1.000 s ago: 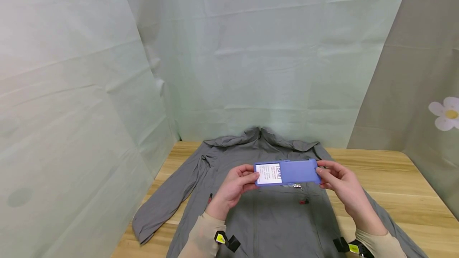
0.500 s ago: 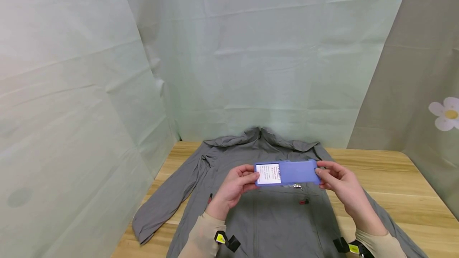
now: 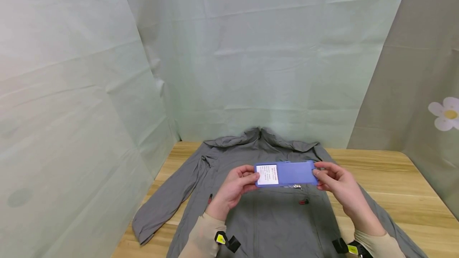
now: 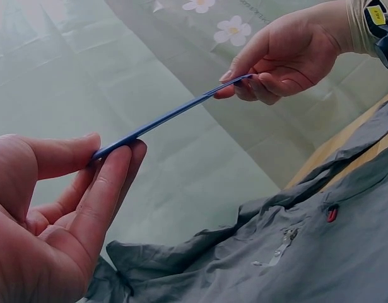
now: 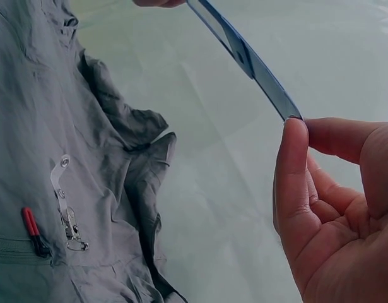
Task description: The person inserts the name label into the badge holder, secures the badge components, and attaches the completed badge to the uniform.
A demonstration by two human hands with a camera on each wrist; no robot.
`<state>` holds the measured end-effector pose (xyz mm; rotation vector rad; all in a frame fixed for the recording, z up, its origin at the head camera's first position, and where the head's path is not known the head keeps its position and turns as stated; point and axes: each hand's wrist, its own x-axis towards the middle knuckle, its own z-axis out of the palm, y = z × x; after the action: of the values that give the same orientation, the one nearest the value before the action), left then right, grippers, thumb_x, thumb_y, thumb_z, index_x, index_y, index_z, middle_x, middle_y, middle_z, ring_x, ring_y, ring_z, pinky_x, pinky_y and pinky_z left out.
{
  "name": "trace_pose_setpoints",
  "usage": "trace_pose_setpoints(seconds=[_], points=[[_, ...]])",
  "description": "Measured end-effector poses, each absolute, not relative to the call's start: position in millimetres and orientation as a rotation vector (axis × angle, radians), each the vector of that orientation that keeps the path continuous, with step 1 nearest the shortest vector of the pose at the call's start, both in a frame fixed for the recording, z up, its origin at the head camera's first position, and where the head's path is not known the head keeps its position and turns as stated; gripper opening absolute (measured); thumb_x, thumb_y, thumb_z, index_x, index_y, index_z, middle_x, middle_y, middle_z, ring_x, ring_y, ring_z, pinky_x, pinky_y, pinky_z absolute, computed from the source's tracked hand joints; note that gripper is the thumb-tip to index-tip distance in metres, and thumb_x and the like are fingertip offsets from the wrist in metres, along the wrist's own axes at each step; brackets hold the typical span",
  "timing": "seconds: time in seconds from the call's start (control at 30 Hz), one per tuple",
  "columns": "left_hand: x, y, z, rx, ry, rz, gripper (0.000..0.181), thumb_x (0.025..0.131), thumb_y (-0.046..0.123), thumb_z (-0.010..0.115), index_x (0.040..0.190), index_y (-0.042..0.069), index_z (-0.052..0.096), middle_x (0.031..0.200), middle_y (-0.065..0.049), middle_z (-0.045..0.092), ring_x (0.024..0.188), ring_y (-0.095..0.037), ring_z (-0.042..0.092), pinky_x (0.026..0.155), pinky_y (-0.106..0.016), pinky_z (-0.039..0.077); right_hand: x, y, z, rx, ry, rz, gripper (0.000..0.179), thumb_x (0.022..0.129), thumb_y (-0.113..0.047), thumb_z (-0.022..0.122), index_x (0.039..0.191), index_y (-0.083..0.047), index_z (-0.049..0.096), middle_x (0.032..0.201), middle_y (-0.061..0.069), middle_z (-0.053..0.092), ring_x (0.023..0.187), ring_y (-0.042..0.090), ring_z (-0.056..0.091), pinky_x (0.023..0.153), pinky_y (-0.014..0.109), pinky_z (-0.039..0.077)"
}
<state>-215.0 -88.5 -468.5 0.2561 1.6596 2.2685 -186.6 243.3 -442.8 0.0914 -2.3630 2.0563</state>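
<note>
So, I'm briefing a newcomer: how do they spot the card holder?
Find the wooden table, where a grey jacket lies spread out. Over the jacket, the left hand and right hand pinch opposite ends of the card holder. Unlike the red zip pull below, it is blue, with a white printed card by the left hand.

Over the last second, my right hand (image 3: 337,182) has edged left, most of it in the latest half second, and the right end of the blue holder (image 3: 296,172) has come along between my fingertips. The holder now spans less from left to right. Its plain part has slid farther left across the white card (image 3: 267,174), so I see a narrower strip of print. The heading "CARD" read whole at first, was partly cut off half a second ago, and is now covered. My right cuff (image 3: 374,242) has drifted slightly left too.
</note>
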Motion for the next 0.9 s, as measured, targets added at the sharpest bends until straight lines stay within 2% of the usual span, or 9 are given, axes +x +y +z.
trace_pose_setpoints(seconds=[0.9], points=[[-214, -84, -470, 0.268, 1.69, 2.232, 0.024, 0.099, 0.003, 0.073, 0.119, -0.009, 0.065, 0.098, -0.008, 0.075, 0.085, -0.015, 0.075, 0.075, -0.029, 0.064, -183, 232, -443, 0.147, -2.379, 2.093, 0.043, 0.106, -0.018, 0.071, 0.138, 0.009, 0.06, 0.095, 0.008, 0.071, 0.077, 0.016, 0.069, 0.074, 0.032, 0.065]])
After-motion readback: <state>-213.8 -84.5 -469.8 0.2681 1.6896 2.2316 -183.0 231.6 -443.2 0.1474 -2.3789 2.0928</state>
